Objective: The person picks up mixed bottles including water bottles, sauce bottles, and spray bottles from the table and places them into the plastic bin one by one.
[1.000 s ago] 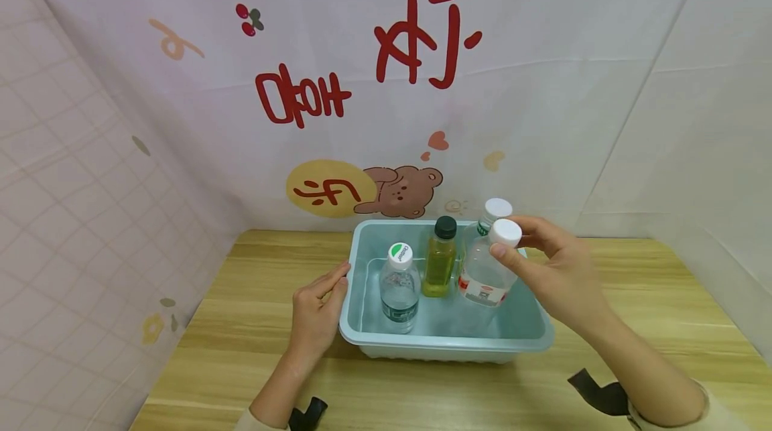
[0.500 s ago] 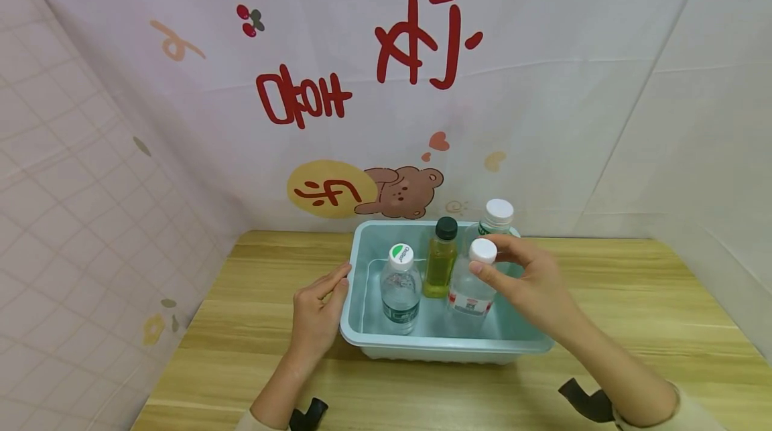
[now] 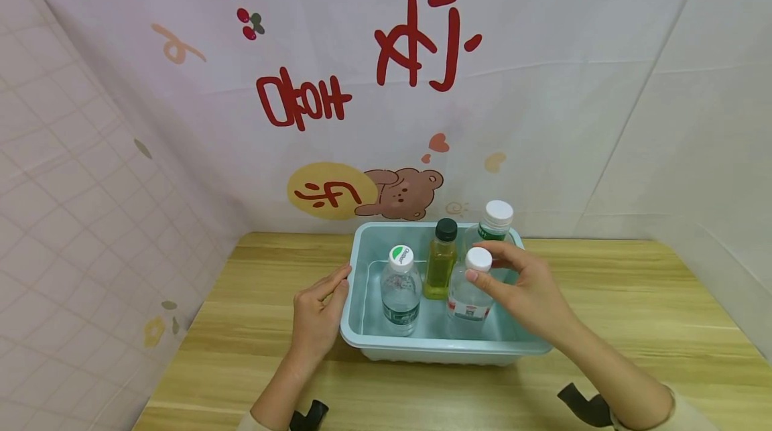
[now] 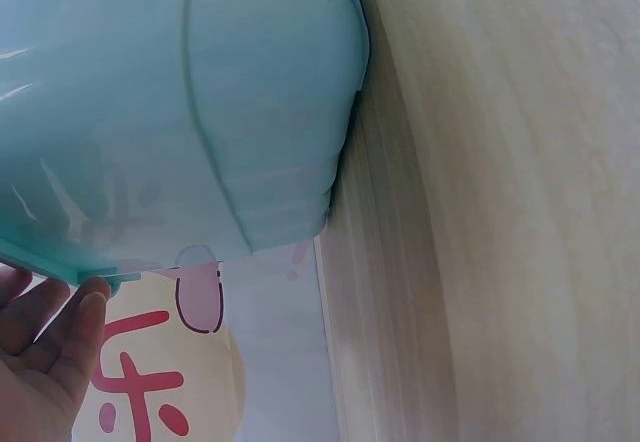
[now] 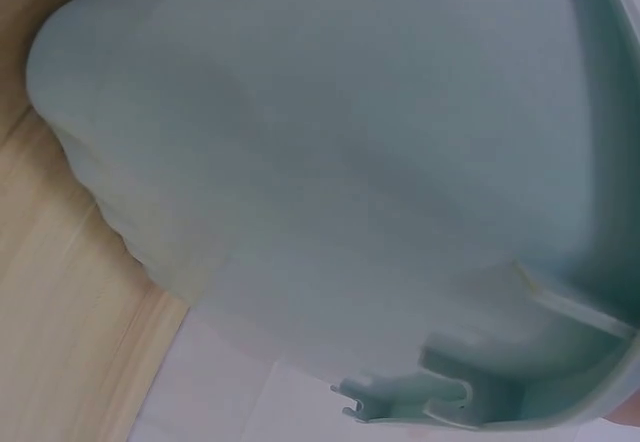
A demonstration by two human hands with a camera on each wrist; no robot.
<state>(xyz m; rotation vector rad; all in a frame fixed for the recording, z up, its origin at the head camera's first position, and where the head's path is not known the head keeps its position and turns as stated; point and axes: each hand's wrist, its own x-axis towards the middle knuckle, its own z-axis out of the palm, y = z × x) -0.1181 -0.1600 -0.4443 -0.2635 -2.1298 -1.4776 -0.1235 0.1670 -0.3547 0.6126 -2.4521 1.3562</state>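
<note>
In the head view my right hand (image 3: 529,293) pinches a clear plastic bottle (image 3: 470,297) at its white cap. This bottle has a red and white label and stands inside a pale blue-green plastic basin (image 3: 446,345), low toward its front. My left hand (image 3: 317,310) touches the left rim of the basin with nearly straight fingers; in the left wrist view its fingers (image 4: 78,337) are right at the rim. Also in the basin are a clear bottle with green band (image 3: 401,297), a dark-capped bottle of yellow-green liquid (image 3: 442,267), and a larger white-capped bottle (image 3: 498,216), partly hidden behind my right hand.
The basin stands on a wood-grain table (image 3: 241,350) against a printed white cloth backdrop (image 3: 543,102). In the right wrist view the basin's outer wall (image 5: 330,162) fills most of the frame. Black straps (image 3: 585,406) hang by both wrists.
My right hand has moved left and down, lowering the red-labelled bottle and bringing it from a tilt to nearly upright. My left hand stays at the basin's rim.
</note>
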